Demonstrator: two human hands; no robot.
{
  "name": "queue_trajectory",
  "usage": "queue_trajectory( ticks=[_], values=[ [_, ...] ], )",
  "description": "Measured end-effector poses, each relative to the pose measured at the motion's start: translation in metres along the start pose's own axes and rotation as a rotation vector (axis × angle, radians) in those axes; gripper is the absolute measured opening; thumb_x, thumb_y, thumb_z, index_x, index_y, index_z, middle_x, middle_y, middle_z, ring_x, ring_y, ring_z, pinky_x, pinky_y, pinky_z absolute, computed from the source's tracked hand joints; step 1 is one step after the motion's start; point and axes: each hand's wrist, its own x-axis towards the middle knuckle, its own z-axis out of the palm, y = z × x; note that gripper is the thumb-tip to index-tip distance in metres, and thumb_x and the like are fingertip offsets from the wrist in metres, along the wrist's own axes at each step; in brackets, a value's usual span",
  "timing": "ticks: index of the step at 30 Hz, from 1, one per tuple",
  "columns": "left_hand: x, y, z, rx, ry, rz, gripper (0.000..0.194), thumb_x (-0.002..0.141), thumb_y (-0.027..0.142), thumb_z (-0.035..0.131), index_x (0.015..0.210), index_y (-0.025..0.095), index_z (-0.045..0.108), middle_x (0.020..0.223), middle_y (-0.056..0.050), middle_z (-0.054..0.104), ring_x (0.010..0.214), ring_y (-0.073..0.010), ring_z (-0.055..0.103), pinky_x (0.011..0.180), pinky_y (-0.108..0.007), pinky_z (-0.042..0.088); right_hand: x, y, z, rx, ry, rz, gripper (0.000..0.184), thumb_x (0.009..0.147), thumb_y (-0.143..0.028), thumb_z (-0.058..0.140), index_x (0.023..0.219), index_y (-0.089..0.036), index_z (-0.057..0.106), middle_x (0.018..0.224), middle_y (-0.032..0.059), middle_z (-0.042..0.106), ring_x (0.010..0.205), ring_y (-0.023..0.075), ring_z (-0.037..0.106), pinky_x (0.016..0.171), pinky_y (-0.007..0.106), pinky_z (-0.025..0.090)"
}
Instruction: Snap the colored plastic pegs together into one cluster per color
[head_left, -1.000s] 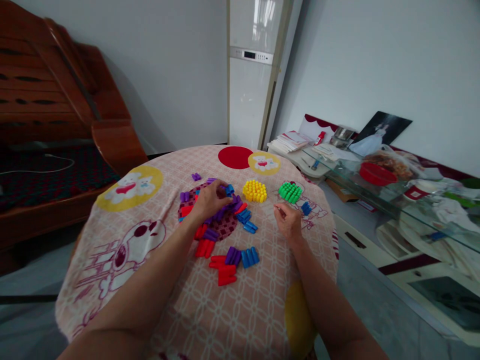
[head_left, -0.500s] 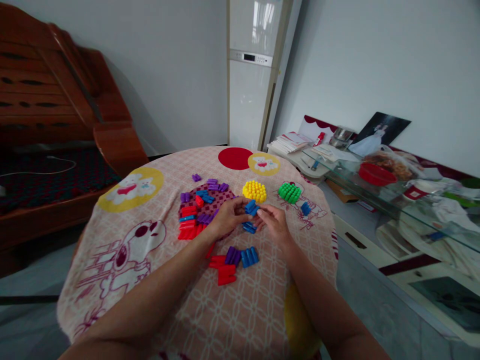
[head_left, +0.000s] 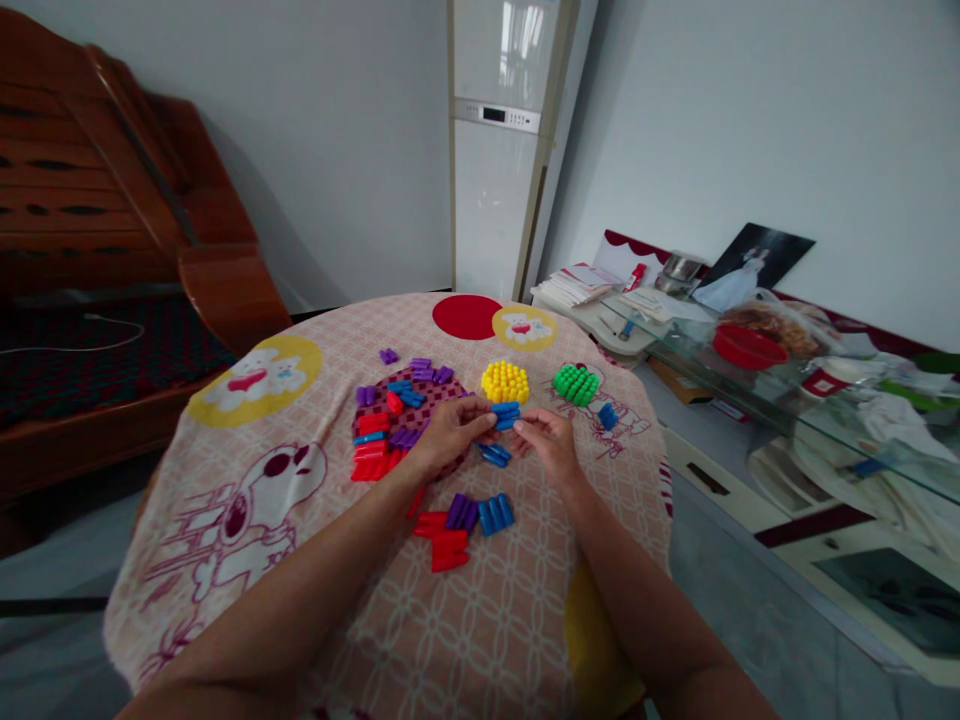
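Between my two hands is a small blue ribbed plastic block (head_left: 505, 414), raised above the cloth. My left hand (head_left: 455, 432) pinches its left end and my right hand (head_left: 550, 440) pinches its right end. Just below the hands another blue block (head_left: 495, 455) lies on the cloth. Closer to me sit a blue block (head_left: 496, 514), a purple block (head_left: 462, 512) and red blocks (head_left: 449, 550). Beyond my fingers stand a yellow knobbly cluster (head_left: 505, 382) and a green cluster (head_left: 575, 384). A single blue block (head_left: 607, 416) rests right of my right hand.
Loose red blocks (head_left: 373, 450) and purple blocks (head_left: 421, 368) lie left of my left hand on the patterned tablecloth (head_left: 480, 620). A glass-topped cabinet (head_left: 720, 390) with papers and a red bowl (head_left: 750, 346) stands to the right. A wooden bench (head_left: 142, 220) is at the left.
The blue block between my hands has turned from a slant to nearly level, with fingers now at both ends. The whole view has shifted slightly.
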Motion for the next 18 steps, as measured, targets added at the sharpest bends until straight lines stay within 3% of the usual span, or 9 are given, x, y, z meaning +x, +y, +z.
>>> queue_trajectory(
  ticks=[2, 4, 7, 10, 12, 14, 18],
  values=[
    [0.002, -0.003, -0.001, 0.023, 0.011, -0.002, 0.046, 0.073, 0.053, 0.072, 0.095, 0.013, 0.065, 0.081, -0.005, 0.071, 0.071, -0.0186, 0.069, 0.069, -0.032, 0.058, 0.001, -0.002, -0.001, -0.033, 0.002, -0.017, 0.03, 0.068, -0.045, 0.073, 0.076, -0.018, 0.064, 0.057, 0.0002, 0.066, 0.045, 0.0151, 0.06, 0.041, 0.025, 0.048],
    [0.004, -0.007, -0.002, 0.042, 0.023, 0.008, 0.051, 0.074, 0.053, 0.072, 0.104, 0.013, 0.064, 0.086, -0.006, 0.072, 0.073, -0.0194, 0.07, 0.068, -0.032, 0.058, 0.003, -0.004, -0.009, -0.088, 0.088, -0.082, 0.029, 0.069, -0.045, 0.071, 0.076, -0.018, 0.064, 0.057, -0.0005, 0.065, 0.043, 0.0136, 0.057, 0.041, 0.024, 0.045],
    [0.006, -0.013, -0.005, 0.058, 0.023, 0.029, 0.056, 0.073, 0.052, 0.073, 0.112, 0.013, 0.062, 0.093, -0.008, 0.073, 0.076, -0.0201, 0.071, 0.068, -0.032, 0.058, 0.008, -0.01, -0.043, -0.268, 0.418, -0.261, 0.03, 0.073, -0.046, 0.067, 0.078, -0.017, 0.065, 0.058, -0.0013, 0.063, 0.046, 0.0131, 0.055, 0.046, 0.025, 0.045],
    [0.007, -0.015, -0.007, 0.069, 0.014, 0.039, 0.05, 0.073, 0.049, 0.073, 0.106, 0.012, 0.064, 0.091, -0.008, 0.073, 0.074, -0.0195, 0.071, 0.067, -0.032, 0.058, 0.009, -0.015, -0.09, -0.617, 0.768, -0.379, 0.028, 0.073, -0.043, 0.063, 0.077, -0.016, 0.066, 0.063, 0.0018, 0.064, 0.058, 0.0169, 0.059, 0.059, 0.029, 0.048],
    [0.007, -0.015, -0.007, 0.081, 0.015, 0.035, 0.045, 0.074, 0.047, 0.073, 0.103, 0.012, 0.066, 0.089, -0.008, 0.073, 0.073, -0.0191, 0.071, 0.067, -0.032, 0.058, 0.006, -0.02, -0.116, -0.865, 0.907, -0.301, 0.022, 0.072, -0.037, 0.06, 0.073, -0.016, 0.066, 0.064, 0.0045, 0.065, 0.063, 0.0192, 0.061, 0.066, 0.031, 0.047],
    [0.007, -0.014, -0.007, 0.097, 0.014, 0.024, 0.041, 0.074, 0.044, 0.072, 0.1, 0.013, 0.066, 0.087, -0.007, 0.073, 0.072, -0.0186, 0.07, 0.066, -0.031, 0.057, 0.002, -0.023, -0.131, -1.079, 0.967, -0.155, 0.02, 0.073, -0.032, 0.058, 0.073, -0.015, 0.068, 0.069, 0.0076, 0.068, 0.068, 0.0212, 0.062, 0.069, 0.031, 0.046],
    [0.005, -0.011, -0.006, 0.131, 0.007, -0.003, 0.038, 0.074, 0.041, 0.07, 0.1, 0.013, 0.067, 0.086, -0.006, 0.073, 0.071, -0.0176, 0.07, 0.067, -0.03, 0.057, -0.007, -0.027, -0.134, -1.353, 0.912, 0.107, 0.024, 0.078, -0.033, 0.057, 0.081, -0.015, 0.073, 0.077, 0.0124, 0.071, 0.073, 0.0244, 0.064, 0.066, 0.032, 0.043]
  ],
)
